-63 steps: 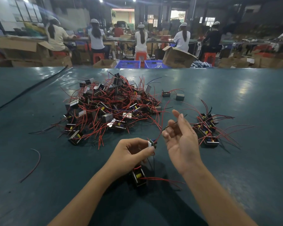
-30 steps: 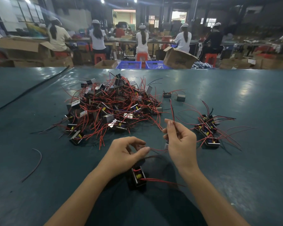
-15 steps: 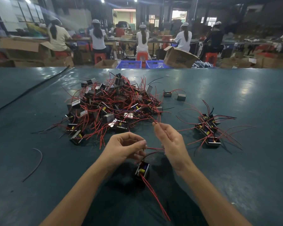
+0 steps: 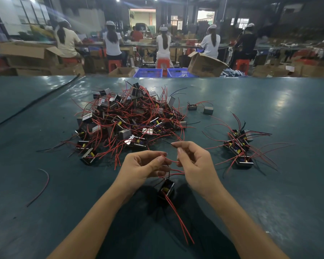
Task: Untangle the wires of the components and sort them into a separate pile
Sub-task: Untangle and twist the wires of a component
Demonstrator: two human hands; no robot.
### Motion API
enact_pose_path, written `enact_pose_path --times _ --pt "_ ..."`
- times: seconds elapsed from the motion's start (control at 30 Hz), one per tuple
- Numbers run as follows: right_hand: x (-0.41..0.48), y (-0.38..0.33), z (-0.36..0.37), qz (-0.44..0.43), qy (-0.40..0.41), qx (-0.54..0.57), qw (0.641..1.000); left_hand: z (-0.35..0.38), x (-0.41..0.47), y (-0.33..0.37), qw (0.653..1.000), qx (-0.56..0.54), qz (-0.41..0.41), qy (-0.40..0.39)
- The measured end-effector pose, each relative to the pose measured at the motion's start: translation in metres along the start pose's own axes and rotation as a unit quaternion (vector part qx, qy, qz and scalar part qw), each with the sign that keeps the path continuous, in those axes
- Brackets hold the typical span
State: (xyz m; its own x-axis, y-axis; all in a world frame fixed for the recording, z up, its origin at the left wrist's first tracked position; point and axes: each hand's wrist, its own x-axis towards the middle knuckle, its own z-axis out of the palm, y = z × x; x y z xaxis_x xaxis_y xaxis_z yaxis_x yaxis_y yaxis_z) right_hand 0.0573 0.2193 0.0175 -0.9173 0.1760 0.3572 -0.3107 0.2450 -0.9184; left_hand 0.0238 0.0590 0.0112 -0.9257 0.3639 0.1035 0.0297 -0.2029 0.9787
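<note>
Tangled pile (image 4: 131, 120) far left. Left hand (image 4: 142, 167) pinching red wire (image 4: 169, 161); component (image 4: 166, 188) near, below hands. Right hand (image 4: 196, 165) pinching same wire. Risk: hard pull tightens snarl, strains lead at component. Sorted pile (image 4: 239, 146) right

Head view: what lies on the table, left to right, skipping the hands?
Loose wire → tangled pile → grey block → sorted pile.

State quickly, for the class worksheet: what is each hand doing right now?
Left hand: pinches a red wire.
Right hand: pinches the same red wire and a black wire.
</note>
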Motion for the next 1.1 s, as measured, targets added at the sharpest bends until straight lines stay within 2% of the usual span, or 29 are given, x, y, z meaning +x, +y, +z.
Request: enact_pose_path --times 0.3,0.53,0.7,0.9,1.1 --pt "-0.003 -0.001 -0.002 0.035 -0.006 0.028 0.999 0.003 0.001 0.003 1.000 -0.015 0.012 0.023" --pt "-0.004 -0.001 0.000 0.084 -0.052 0.034 0.995 0.000 0.002 0.003 0.995 -0.092 -0.044 0.012" --pt "-0.005 -0.001 0.004 0.045 -0.018 0.007 0.999 -0.001 0.003 0.003 0.996 -0.078 -0.047 0.015" --pt "-0.006 0.001 0.008 0.004 -0.005 -0.016 1.000 0.005 0.001 0.001 0.995 0.062 0.059 0.042" --pt "-0.006 0.006 0.009 -0.002 0.011 -0.053 0.999 0.005 0.003 0.003 0.997 -0.002 0.042 0.065"
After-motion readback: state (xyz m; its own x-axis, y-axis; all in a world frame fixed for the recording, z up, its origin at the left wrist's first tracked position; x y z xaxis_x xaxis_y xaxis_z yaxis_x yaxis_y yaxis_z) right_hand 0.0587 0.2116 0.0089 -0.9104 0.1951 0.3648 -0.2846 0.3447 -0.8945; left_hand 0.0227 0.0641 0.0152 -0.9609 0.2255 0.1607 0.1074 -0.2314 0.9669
